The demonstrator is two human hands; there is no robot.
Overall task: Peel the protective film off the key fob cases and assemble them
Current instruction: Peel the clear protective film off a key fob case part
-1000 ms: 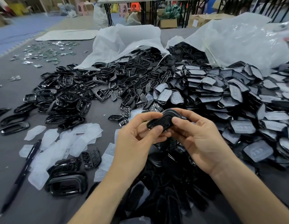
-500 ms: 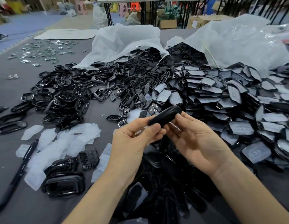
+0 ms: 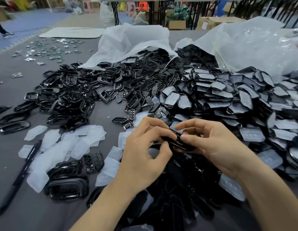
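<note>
The left hand (image 3: 145, 152) and the right hand (image 3: 211, 140) are both gripping one glossy black plastic key fob case (image 3: 180, 144), fingers and thumbs curling round it, just above the grey bench (image 3: 14, 90) near its front edge. To the right, a heap of black case halves covered in cloudy film (image 3: 228, 100) is spilling from a white plastic bag (image 3: 245, 45). To the left, peeled translucent film pieces (image 3: 75, 140) are lying beside a black pen (image 3: 19, 174).

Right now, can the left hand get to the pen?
Probably yes, after letting go: left hand grips the key fob case. The pen lies uncovered, only flat peeled films between.
</note>
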